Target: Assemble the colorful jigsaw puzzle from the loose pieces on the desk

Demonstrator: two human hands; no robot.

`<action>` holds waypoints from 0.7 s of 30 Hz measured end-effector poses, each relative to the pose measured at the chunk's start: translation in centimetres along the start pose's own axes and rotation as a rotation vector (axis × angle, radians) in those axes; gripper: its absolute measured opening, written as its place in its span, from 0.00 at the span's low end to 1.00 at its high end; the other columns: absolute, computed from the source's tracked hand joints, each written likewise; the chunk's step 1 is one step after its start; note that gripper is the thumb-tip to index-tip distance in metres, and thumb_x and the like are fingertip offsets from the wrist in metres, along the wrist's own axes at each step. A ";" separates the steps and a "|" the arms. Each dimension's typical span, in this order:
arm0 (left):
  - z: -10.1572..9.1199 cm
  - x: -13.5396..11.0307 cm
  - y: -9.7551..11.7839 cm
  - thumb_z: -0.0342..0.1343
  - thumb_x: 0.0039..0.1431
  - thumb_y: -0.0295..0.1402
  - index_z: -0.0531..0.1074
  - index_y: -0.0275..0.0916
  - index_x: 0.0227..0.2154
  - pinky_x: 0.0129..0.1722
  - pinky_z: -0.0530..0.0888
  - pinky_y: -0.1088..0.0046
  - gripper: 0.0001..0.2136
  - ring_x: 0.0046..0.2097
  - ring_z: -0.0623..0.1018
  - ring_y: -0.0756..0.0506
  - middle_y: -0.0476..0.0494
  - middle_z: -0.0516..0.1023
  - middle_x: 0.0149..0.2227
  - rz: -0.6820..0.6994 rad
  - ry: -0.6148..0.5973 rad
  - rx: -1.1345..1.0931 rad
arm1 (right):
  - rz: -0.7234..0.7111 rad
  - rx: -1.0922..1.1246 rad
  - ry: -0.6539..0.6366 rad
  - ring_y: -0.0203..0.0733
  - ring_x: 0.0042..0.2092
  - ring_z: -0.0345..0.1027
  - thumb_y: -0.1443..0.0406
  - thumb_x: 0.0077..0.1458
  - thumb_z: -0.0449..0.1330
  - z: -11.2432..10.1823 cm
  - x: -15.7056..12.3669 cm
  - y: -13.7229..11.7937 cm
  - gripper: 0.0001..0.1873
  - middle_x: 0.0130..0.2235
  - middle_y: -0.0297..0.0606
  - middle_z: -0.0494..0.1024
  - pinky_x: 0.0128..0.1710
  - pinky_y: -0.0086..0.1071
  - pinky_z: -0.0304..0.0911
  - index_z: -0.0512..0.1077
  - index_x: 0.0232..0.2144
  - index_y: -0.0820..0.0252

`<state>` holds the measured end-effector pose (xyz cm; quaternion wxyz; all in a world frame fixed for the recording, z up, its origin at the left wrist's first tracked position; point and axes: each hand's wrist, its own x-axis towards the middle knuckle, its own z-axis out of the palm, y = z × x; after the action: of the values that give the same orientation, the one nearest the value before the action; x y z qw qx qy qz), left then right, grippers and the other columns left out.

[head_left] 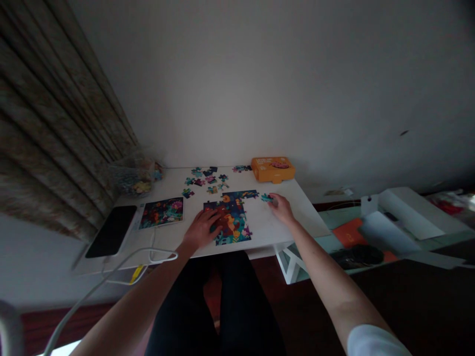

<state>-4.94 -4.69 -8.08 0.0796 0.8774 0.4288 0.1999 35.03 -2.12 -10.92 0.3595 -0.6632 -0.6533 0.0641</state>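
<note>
A partly joined jigsaw puzzle [234, 227] in dark blue, red and orange lies near the table's front edge. My left hand [202, 227] rests on its left side, fingers spread flat over the pieces. To the right of the puzzle, my right hand [282, 208] pinches a teal puzzle piece [266, 198] just over the white tabletop. Loose puzzle pieces [210, 180] are scattered behind the puzzle, and a few more lie by the orange box. Left of my left hand is a picture card [162, 212] with a similar colourful scene.
An orange box [273, 169] stands at the table's back edge against the wall. A dark-screened tablet [111, 231] and a white cable [163, 251] occupy the left side. Behind them sits a clear plastic bag [135, 173]. A glass-topped surface [343, 217] with white boxes is at right.
</note>
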 end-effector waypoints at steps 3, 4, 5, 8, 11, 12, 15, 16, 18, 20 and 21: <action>0.0 0.0 0.0 0.53 0.68 0.42 0.75 0.45 0.59 0.69 0.64 0.49 0.20 0.65 0.72 0.36 0.39 0.74 0.64 -0.003 -0.015 0.005 | 0.002 0.050 0.001 0.51 0.51 0.77 0.66 0.57 0.59 0.2 -1.1 -0.3 0.15 0.49 0.43 0.83 0.57 0.48 0.69 0.75 0.47 0.55; 0.0 0.0 0.0 0.53 0.68 0.42 0.75 0.45 0.59 0.69 0.64 0.49 0.20 0.65 0.72 0.36 0.39 0.74 0.64 -0.002 -0.017 0.009 | -0.002 0.057 0.001 0.51 0.50 0.77 0.66 0.56 0.59 0.2 -1.6 -0.4 0.15 0.48 0.43 0.83 0.56 0.48 0.69 0.75 0.47 0.55; 0.0 0.0 0.0 0.53 0.68 0.42 0.75 0.45 0.59 0.69 0.64 0.49 0.20 0.65 0.72 0.36 0.39 0.73 0.64 -0.001 -0.017 0.013 | -0.008 0.063 -0.002 0.50 0.49 0.77 0.67 0.56 0.58 0.2 -2.1 -0.5 0.15 0.47 0.43 0.83 0.55 0.47 0.70 0.75 0.47 0.55; 0.1 0.1 0.1 0.52 0.69 0.42 0.74 0.46 0.60 0.69 0.64 0.48 0.20 0.65 0.72 0.36 0.39 0.74 0.64 0.007 -0.008 0.030 | -0.028 0.076 -0.019 0.50 0.48 0.77 0.68 0.54 0.57 0.0 -3.9 -1.0 0.18 0.45 0.43 0.83 0.53 0.46 0.70 0.74 0.48 0.57; 0.2 0.1 0.2 0.50 0.70 0.41 0.74 0.45 0.60 0.68 0.64 0.48 0.20 0.65 0.72 0.36 0.38 0.74 0.64 0.020 -0.006 0.055 | -0.051 0.059 -0.019 0.49 0.48 0.76 0.69 0.55 0.56 -0.2 -5.4 -1.8 0.19 0.46 0.44 0.82 0.53 0.45 0.69 0.73 0.49 0.58; 0.2 0.1 0.2 0.50 0.70 0.40 0.74 0.45 0.60 0.68 0.64 0.49 0.20 0.65 0.72 0.36 0.38 0.74 0.64 0.025 -0.008 0.064 | -0.059 0.039 -0.010 0.49 0.48 0.75 0.68 0.56 0.56 -0.3 -5.7 -2.2 0.19 0.47 0.45 0.82 0.54 0.46 0.69 0.73 0.50 0.59; 0.2 0.0 0.3 0.49 0.71 0.39 0.74 0.44 0.61 0.67 0.65 0.50 0.20 0.65 0.73 0.36 0.37 0.73 0.64 0.037 -0.009 0.089 | -0.100 -0.063 -0.001 0.51 0.52 0.73 0.65 0.60 0.56 -0.6 -6.2 -3.5 0.19 0.50 0.48 0.80 0.56 0.47 0.67 0.73 0.53 0.60; 0.1 0.0 0.4 0.48 0.71 0.39 0.74 0.44 0.61 0.67 0.66 0.50 0.20 0.65 0.73 0.36 0.37 0.73 0.64 0.042 -0.009 0.097 | -0.123 -0.107 -0.015 0.52 0.54 0.72 0.64 0.62 0.56 -0.7 -6.3 -4.0 0.19 0.53 0.49 0.79 0.58 0.47 0.66 0.72 0.55 0.60; 0.1 -0.1 0.5 0.48 0.71 0.39 0.74 0.43 0.60 0.67 0.66 0.49 0.20 0.65 0.72 0.35 0.36 0.74 0.63 0.050 -0.012 0.110 | -0.164 -0.201 -0.057 0.54 0.59 0.69 0.60 0.66 0.55 -0.7 -6.3 -4.7 0.21 0.58 0.50 0.77 0.61 0.50 0.62 0.71 0.58 0.59; -0.1 0.0 0.4 0.48 0.71 0.39 0.75 0.43 0.59 0.66 0.66 0.49 0.19 0.64 0.73 0.35 0.36 0.76 0.62 0.041 -0.020 0.113 | -0.176 -0.275 -0.092 0.55 0.61 0.66 0.58 0.68 0.53 -0.7 -6.3 -5.3 0.22 0.61 0.49 0.75 0.63 0.53 0.59 0.71 0.60 0.57; -0.2 0.2 0.3 0.47 0.71 0.38 0.76 0.43 0.58 0.66 0.66 0.49 0.19 0.63 0.74 0.36 0.37 0.76 0.61 0.026 -0.024 0.112 | -0.172 -0.299 -0.101 0.55 0.62 0.66 0.57 0.69 0.53 -0.6 -6.4 -5.4 0.22 0.61 0.48 0.75 0.64 0.53 0.58 0.71 0.60 0.56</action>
<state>-4.71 -4.73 -7.80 0.0331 0.8885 0.4266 0.1660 30.04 -8.79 -9.88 0.2278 -0.6467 -0.7272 -0.0314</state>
